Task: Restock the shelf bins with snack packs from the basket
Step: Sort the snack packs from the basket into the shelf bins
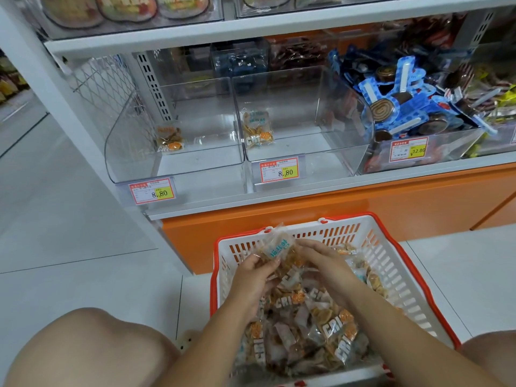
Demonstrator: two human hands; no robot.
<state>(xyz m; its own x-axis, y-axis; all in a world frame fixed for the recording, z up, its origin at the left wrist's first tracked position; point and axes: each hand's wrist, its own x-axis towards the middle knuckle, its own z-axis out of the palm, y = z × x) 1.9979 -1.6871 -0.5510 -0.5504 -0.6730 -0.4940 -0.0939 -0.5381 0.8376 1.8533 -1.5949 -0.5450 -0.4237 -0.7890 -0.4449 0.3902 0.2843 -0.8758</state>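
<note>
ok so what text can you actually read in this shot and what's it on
"8.80": left price tag, on the left bin
"8.80": middle price tag, on the middle bin
"12.80": right price tag, on the right bin
"CRI": snack packs in the basket, rest of the word cut off
Too blurred to read: the tags' small print, the blue label on the raised pack

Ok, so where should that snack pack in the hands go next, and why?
Probably lift the snack pack, gripped by the left hand and touched by the right hand, out of the basket into the middle bin. That bin holds just one pack, and its blue label looks the same.
</note>
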